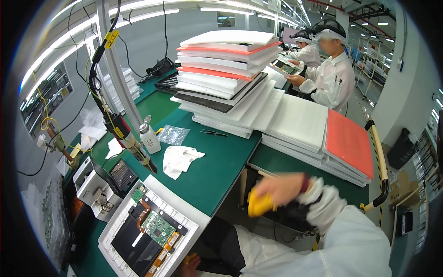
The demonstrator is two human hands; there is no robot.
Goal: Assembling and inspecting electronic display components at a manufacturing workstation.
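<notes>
My right hand (279, 190) is raised beyond the bench edge, in front of the white foam stack, and smeared by motion. Yellow covering (260, 203) shows at its fingers; whether the hand holds anything is unclear. At the lower edge, my left hand (190, 267) is partly hidden beside the white tray (196, 226), with yellow at a fingertip. Its grip cannot be made out. In the tray lies a black flat panel (131, 240) with a green circuit board (158, 228), an orange-brown ribbon cable (144, 214) and a smaller green board (138, 193).
Tall white, red and black foam sheets (226, 69) stand at the far side, beside a lower pile with a red sheet (348, 143). A pump bottle (149, 138), white cloth (181, 160), tweezers (214, 132) and hanging tool (140, 152) are nearby. Another person (333, 74) holds a board.
</notes>
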